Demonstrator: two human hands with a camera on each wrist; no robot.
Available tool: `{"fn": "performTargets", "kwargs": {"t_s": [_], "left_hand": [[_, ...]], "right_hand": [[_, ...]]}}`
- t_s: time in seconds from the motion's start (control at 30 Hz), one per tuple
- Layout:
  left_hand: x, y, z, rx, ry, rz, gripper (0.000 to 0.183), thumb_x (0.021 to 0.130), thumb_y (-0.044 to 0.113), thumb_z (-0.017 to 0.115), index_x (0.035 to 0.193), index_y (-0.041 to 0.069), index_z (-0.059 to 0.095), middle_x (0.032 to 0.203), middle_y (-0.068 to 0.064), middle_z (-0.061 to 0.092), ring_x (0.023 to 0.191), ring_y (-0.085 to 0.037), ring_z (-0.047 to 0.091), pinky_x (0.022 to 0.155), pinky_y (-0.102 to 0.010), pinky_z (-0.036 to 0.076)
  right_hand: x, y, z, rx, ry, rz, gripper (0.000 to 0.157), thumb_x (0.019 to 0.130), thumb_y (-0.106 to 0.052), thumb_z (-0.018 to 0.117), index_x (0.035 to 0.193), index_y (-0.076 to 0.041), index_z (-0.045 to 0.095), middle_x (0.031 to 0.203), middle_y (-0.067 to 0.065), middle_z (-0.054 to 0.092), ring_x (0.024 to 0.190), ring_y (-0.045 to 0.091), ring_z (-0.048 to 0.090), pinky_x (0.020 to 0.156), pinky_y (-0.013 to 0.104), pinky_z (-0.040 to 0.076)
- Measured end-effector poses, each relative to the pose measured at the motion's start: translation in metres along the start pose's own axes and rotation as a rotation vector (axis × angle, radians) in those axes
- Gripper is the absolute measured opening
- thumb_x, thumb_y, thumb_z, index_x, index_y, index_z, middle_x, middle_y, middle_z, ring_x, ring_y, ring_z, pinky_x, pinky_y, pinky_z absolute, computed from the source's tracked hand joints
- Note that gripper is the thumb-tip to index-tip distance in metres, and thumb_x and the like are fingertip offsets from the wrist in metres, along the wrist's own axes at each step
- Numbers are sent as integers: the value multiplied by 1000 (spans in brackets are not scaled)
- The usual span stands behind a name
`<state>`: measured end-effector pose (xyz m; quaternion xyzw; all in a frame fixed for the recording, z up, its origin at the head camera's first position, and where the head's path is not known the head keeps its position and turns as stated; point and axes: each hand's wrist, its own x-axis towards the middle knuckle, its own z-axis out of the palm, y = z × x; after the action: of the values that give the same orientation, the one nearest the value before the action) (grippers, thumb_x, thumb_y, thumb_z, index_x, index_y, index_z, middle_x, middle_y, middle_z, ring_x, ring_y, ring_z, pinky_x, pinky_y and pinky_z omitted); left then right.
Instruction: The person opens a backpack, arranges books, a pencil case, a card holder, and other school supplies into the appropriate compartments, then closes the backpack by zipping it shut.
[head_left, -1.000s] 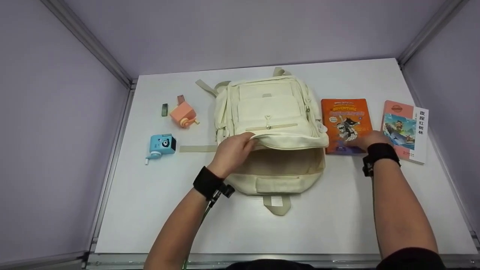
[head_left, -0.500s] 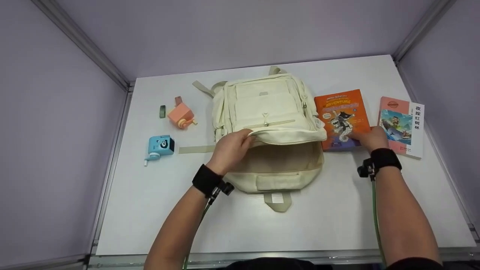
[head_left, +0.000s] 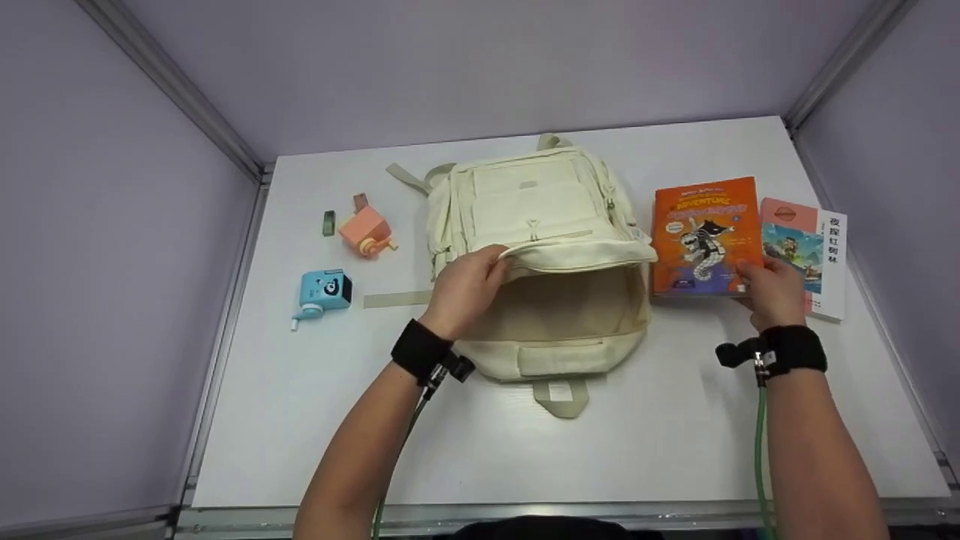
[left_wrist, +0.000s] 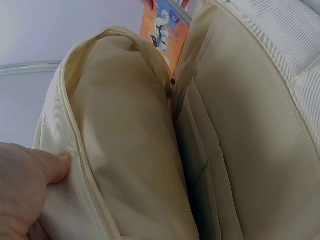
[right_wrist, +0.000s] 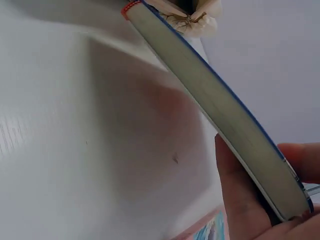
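A cream backpack (head_left: 532, 202) lies on the white table with its main compartment gaping toward the person. My left hand (head_left: 469, 289) grips the upper edge of that opening and holds the flap up; the left wrist view shows its thumb on the cream fabric and the beige lining (left_wrist: 125, 130) with an inner pocket. My right hand (head_left: 776, 289) holds an orange book (head_left: 705, 236) by its lower right corner, thumb on the cover and fingers beneath. In the right wrist view the book's page edge (right_wrist: 215, 100) is tilted above the table, its shadow on the surface below.
A pink-and-white book (head_left: 825, 262) lies at the right, partly behind my right hand. On the left are a blue crank sharpener (head_left: 324, 290), a pink one (head_left: 366, 229) and a small green block (head_left: 328, 223). Panels enclose the table's back and sides.
My right hand has taken hold of the orange book, lifted it off the table and shifted it right. My left hand has raised the backpack flap slightly.
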<state>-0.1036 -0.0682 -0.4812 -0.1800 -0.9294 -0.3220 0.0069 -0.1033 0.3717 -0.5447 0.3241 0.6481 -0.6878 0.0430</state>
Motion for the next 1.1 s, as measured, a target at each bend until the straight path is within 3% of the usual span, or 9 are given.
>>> {"fn": "performTargets", "kwargs": {"t_s": [0.17, 0.3, 0.37, 0.57, 0.6, 0.73, 0.9, 1.1], "left_hand": [[4, 5, -1, 3, -3, -29, 19, 108, 29, 55, 100, 16, 67, 76, 2, 57, 67, -15, 53, 63, -34, 44], [6, 7, -1, 7, 4, -37, 19, 108, 29, 55, 102, 16, 68, 78, 2, 59, 68, -15, 54, 63, -34, 45], [7, 8, -1, 10, 6, -34, 19, 108, 29, 55, 100, 17, 67, 77, 2, 59, 68, -16, 54, 63, -35, 45], [10, 9, 1, 34, 16, -20, 19, 108, 25, 55, 94, 15, 63, 73, 3, 54, 66, -17, 55, 62, -37, 45], [10, 10, 1, 37, 17, -18, 18, 108, 25, 55, 95, 15, 63, 73, 3, 54, 66, -16, 55, 62, -37, 46], [10, 11, 2, 33, 16, -13, 18, 108, 25, 54, 98, 15, 66, 74, 3, 56, 67, -16, 55, 62, -38, 46], [10, 14, 2, 26, 10, -14, 19, 108, 28, 55, 100, 16, 67, 76, 2, 58, 68, -16, 56, 64, -38, 47], [10, 18, 2, 30, -3, -18, 19, 108, 27, 54, 104, 16, 69, 80, 2, 62, 70, -16, 57, 66, -39, 48]], "right_hand": [[-14, -3, -23, 160, -22, 10, 68, 101, -18, 66, 156, 3, 33, 105, 3, 62, 80, 12, 72, 68, 29, 60], [-25, 0, -43, 185, -98, 64, 74, 99, -20, 69, 156, 1, 28, 97, 0, 68, 82, 14, 73, 70, 31, 61], [-31, 3, -54, 181, -143, 85, 65, 98, -21, 71, 150, -1, 36, 95, -1, 69, 83, 14, 73, 71, 32, 61], [-43, 16, -79, 160, -284, 113, 9, 99, -18, 70, 105, -12, 69, 95, 1, 72, 84, 16, 71, 72, 33, 60], [-45, 18, -82, 157, -312, 112, 5, 100, -17, 69, 102, -13, 71, 96, 2, 71, 85, 16, 71, 72, 33, 60], [-50, 24, -88, 136, -406, 100, 16, 104, -13, 61, 100, -13, 76, 98, 3, 71, 85, 17, 71, 72, 33, 60], [-56, 31, -76, 114, -509, 103, 21, 106, -12, 56, 105, -9, 77, 100, 6, 72, 88, 18, 71, 74, 32, 60], [-61, 35, -29, 108, -554, 134, 17, 105, -15, 59, 110, -10, 74, 104, 8, 73, 93, 19, 72, 79, 33, 60]]}}
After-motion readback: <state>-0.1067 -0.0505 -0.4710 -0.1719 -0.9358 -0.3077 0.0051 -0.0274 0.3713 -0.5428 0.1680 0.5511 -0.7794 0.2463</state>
